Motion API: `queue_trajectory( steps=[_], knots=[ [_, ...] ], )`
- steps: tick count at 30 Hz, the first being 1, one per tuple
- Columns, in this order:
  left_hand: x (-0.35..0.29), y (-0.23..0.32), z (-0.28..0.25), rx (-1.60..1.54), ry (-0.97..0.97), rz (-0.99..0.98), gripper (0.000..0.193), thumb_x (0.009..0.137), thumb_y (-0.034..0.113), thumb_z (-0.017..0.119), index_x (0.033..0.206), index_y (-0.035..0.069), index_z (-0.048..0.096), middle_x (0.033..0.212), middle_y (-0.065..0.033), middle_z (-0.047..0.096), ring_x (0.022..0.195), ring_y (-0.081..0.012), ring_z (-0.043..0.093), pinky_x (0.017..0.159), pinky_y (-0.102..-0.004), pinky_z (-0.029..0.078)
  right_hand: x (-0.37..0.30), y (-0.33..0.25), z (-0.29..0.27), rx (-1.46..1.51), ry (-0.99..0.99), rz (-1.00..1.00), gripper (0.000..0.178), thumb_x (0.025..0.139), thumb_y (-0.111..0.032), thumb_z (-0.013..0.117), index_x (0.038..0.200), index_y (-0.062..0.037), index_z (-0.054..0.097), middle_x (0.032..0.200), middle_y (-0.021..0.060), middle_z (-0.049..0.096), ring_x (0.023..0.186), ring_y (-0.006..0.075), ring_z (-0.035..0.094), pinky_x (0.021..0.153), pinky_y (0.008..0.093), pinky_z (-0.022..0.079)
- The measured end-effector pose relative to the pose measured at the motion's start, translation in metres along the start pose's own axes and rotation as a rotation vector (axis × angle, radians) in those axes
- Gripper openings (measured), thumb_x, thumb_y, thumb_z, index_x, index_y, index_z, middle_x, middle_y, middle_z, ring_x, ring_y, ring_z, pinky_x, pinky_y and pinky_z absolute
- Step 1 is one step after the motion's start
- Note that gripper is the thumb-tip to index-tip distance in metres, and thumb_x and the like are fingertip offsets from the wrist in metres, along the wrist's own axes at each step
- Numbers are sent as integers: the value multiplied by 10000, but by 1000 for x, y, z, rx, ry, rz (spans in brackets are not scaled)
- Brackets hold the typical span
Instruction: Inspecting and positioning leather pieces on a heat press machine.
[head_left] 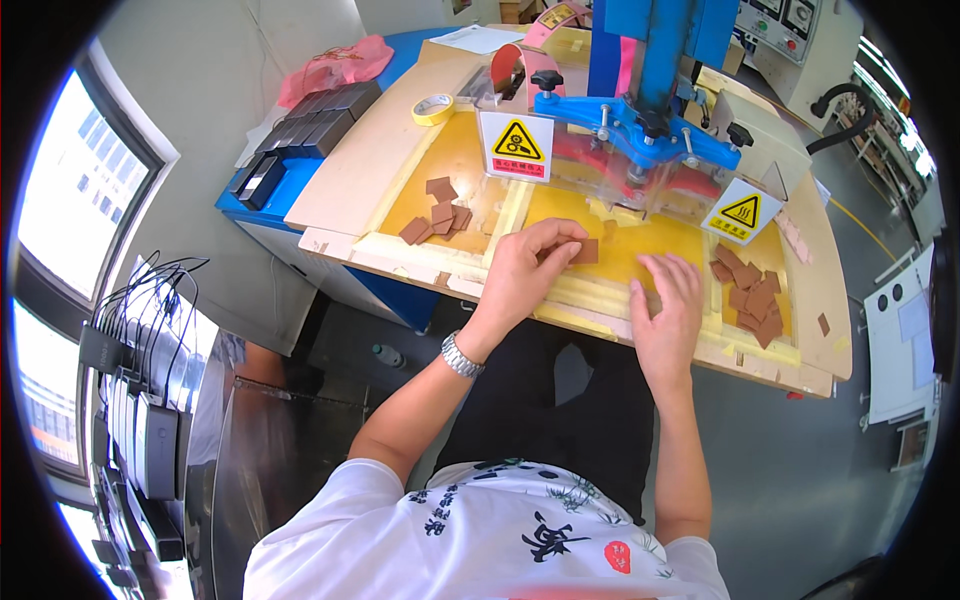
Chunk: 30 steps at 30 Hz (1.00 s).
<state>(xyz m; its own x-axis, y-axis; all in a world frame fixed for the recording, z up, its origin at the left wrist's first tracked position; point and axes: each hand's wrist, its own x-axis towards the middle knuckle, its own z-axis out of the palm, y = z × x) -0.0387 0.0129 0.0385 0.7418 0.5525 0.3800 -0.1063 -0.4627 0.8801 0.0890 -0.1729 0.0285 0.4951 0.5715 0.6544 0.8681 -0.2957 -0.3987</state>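
Note:
My left hand, with a metal watch on the wrist, pinches a small brown square piece between thumb and fingers. The piece is over the yellow middle panel of the table. To its right, my right hand rests at the near part of the same panel, fingers stretched and holding nothing. A loose pile of brown pieces lies on the left yellow panel. Another pile of brown pieces is spread on the right panel, and a single brown piece lies near the table's right edge.
A blue press stands over the panel beyond my hands, with clear guards and two yellow warning signs. A tape roll sits at the back left. Black boxes and a pink bag are on a blue surface.

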Motion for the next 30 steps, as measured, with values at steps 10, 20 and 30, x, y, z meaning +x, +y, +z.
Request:
queue_trajectory(
  steps=[10,20,30],
  knots=[
    [-1,3,1,-3,18,-2,180,1029,43,690,1187,-33,728,991,-88,820,876,-124,767,805,-268,586,3,-6,-4,5,-58,-10,396,946,-75,716,1338,-45,679,1348,120,701,1366,393,533,1200,516,387],
    [-1,2,1,-27,14,-13,183,1037,46,684,1197,-32,724,1004,-94,820,896,-130,774,814,-272,594,0,-2,-2,-11,-82,-29,408,967,-106,709,1368,-41,663,1372,136,696,1380,397,526,1215,514,374],
    [1,2,2,2,12,-11,186,1038,43,681,1201,-36,722,1011,-97,819,895,-128,774,810,-271,595,1,1,-3,19,-66,4,398,945,-113,741,1329,-26,682,1337,152,706,1360,388,549,1211,510,381]
  ],
)
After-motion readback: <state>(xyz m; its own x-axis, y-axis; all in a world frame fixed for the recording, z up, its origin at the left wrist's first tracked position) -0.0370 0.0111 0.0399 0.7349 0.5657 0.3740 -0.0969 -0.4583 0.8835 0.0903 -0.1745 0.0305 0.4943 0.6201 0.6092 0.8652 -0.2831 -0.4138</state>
